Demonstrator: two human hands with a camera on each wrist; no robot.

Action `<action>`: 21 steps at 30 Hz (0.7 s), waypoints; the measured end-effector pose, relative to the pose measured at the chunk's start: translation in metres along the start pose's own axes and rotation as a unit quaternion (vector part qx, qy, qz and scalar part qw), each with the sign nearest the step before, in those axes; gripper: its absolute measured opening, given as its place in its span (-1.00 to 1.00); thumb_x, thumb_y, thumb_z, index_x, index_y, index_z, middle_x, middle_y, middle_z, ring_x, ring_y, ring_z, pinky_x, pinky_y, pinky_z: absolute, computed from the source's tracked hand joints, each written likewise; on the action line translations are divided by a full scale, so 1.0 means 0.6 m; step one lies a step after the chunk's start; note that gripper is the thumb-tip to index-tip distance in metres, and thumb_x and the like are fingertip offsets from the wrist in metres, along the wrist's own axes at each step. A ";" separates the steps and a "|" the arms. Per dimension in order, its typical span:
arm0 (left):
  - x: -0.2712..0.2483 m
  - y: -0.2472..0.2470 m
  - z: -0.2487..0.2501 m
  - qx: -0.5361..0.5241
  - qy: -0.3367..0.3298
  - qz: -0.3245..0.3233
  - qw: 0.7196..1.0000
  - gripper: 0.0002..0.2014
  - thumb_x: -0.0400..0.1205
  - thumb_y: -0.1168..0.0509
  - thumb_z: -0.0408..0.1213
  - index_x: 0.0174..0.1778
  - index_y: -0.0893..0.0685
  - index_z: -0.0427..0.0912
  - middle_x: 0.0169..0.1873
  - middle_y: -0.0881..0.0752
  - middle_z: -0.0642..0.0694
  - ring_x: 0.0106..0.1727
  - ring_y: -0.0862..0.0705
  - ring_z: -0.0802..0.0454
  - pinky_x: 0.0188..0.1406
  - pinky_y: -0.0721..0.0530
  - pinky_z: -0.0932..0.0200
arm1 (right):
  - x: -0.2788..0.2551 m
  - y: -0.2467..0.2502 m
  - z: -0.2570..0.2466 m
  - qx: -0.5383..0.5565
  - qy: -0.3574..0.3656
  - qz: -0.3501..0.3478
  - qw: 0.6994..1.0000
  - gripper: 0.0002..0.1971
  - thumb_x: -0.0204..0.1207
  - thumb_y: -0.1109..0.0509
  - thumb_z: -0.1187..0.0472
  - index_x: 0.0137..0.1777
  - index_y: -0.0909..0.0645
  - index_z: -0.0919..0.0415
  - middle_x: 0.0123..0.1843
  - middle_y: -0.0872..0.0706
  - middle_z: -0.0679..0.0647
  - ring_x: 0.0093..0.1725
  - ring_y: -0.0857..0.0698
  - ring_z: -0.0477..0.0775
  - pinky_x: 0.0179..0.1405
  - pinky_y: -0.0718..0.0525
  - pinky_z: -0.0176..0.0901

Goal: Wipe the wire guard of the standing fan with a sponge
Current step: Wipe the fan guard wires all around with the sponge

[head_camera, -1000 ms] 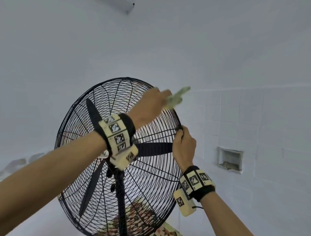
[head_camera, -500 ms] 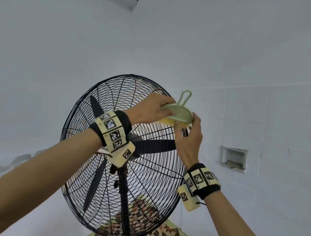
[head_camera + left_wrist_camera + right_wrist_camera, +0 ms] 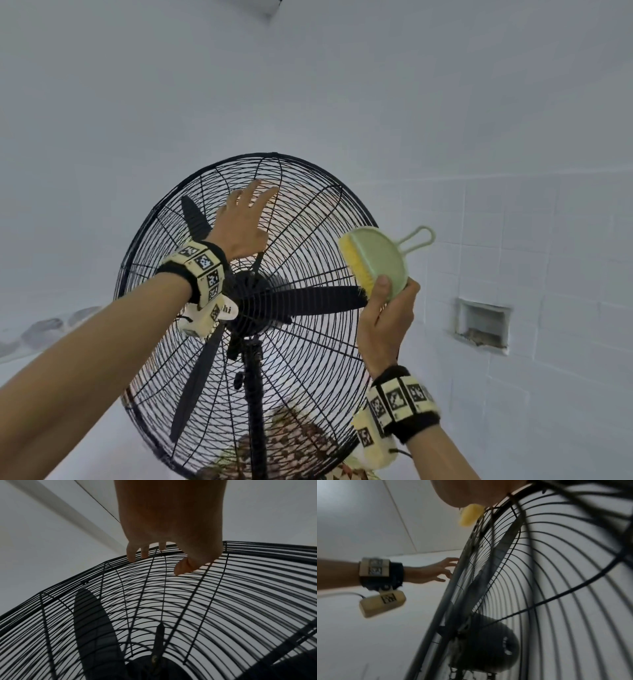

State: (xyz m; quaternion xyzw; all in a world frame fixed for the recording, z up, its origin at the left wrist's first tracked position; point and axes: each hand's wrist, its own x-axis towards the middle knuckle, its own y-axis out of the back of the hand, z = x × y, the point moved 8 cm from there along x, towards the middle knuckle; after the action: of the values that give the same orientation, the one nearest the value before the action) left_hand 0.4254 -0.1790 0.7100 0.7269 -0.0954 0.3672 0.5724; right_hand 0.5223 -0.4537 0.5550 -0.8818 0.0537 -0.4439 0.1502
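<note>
The standing fan's black wire guard (image 3: 274, 155) fills the middle of the head view. My left hand (image 3: 253, 202) is spread open against the guard's upper part. In the left wrist view its fingertips (image 3: 132, 559) lie at the top rim of the guard (image 3: 171, 601); contact is not clear. My right hand (image 3: 387, 308) grips the sponge (image 3: 376, 260), yellow with a pale green plastic back and a loop handle. It holds the sponge at the guard's right rim, yellow side towards the wires. The right wrist view shows the sponge (image 3: 471, 515) beside the rim.
The fan's pole (image 3: 255, 411), dark blades (image 3: 318, 299) and motor housing (image 3: 488, 642) sit behind the wires. A tiled wall with a recessed niche (image 3: 481, 323) is to the right. A patterned brown and white object (image 3: 291, 445) shows below, through the guard.
The sponge has passed from my left hand to my right, which let go of the guard's rim. My left hand opened and moved up and left onto the upper guard.
</note>
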 end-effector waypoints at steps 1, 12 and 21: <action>0.005 -0.001 0.000 0.014 -0.001 0.002 1.000 -0.03 0.55 -0.41 -0.18 0.83 -0.02 0.21 0.83 -0.04 -0.12 0.75 -0.13 -0.46 0.63 -0.28 -0.59 | 0.003 0.001 0.012 -0.014 0.002 -0.005 1.000 -0.65 0.76 -0.08 -0.24 0.28 -0.35 0.00 0.14 -0.63 0.17 -0.01 -0.72 0.12 -0.30 -0.74 -0.28; 0.080 0.034 0.002 0.124 -0.078 0.007 0.989 -0.19 0.63 -0.36 0.29 0.76 -0.30 0.04 0.63 -0.40 -0.29 0.68 -0.26 -0.37 0.65 -0.24 -0.42 | 0.088 -0.014 0.111 -0.058 -0.003 0.003 0.998 -0.87 0.80 -0.08 -0.18 0.14 -0.28 -0.19 -0.02 -0.69 0.19 -0.16 -0.70 0.20 -0.31 -0.71 0.00; 0.091 0.018 0.006 0.141 -0.064 0.081 0.985 -0.31 0.57 -0.43 0.31 0.57 -0.60 0.04 0.35 -0.57 -0.26 0.49 -0.42 -0.35 0.67 -0.17 -0.44 | 0.191 -0.115 0.117 -0.041 -0.143 -0.054 0.987 -0.73 0.66 -0.43 0.16 0.23 -0.49 0.26 -0.09 -0.63 -0.01 -0.13 -0.71 0.10 -0.30 -0.68 -0.19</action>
State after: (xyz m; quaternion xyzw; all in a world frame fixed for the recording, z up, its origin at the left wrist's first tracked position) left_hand 0.4597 -0.1703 0.7530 0.8125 -0.1379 0.3745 0.4250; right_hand 0.6445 -0.3991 0.6248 -0.9434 0.0019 -0.3177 0.0958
